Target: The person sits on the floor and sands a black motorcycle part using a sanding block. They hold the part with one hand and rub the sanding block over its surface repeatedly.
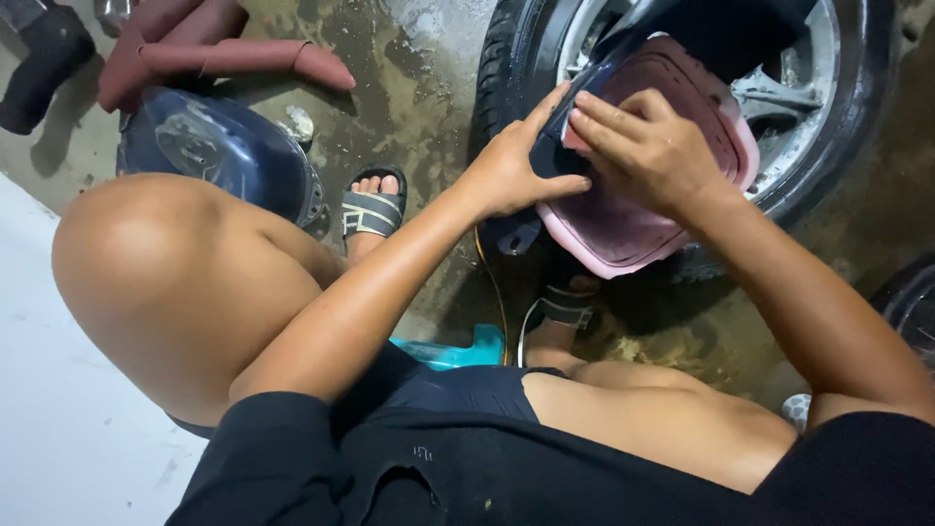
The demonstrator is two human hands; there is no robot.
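Head view, looking down over bare knees onto a wet concrete floor [409,88].

Just right of centre, upper half of the frame: a pink ribbed plastic lining [633,224] nested against a dark blue body panel [513,234], both held up in front of a wheel [857,117] at the upper right. Left hand [511,166] closed on the dark blue panel's edge, thumb stretched along the lower side, fingers wrapped up over the rim. Right hand [653,146] on top of the pink lining at the seam, fingers close together and laid nearly flat, tips touching the blue edge; thumb hidden, so impossible to tell whether clamping or only pressing.

Upper left: a second dark blue cover [214,146] on the floor, beside a reddish rolled mat [214,49]. Centre: two sandalled feet [372,209], a teal plastic piece [453,351] between the legs, a thin orange cable [492,282] running down past it.

Step in hand, by the look of it: working the seam where pink lining meets blue panel, either seating or parting the two. Next move likely calls for a steady hold by the left hand and even pressure along the rim from the right fingertips, without bending the thin plastic.
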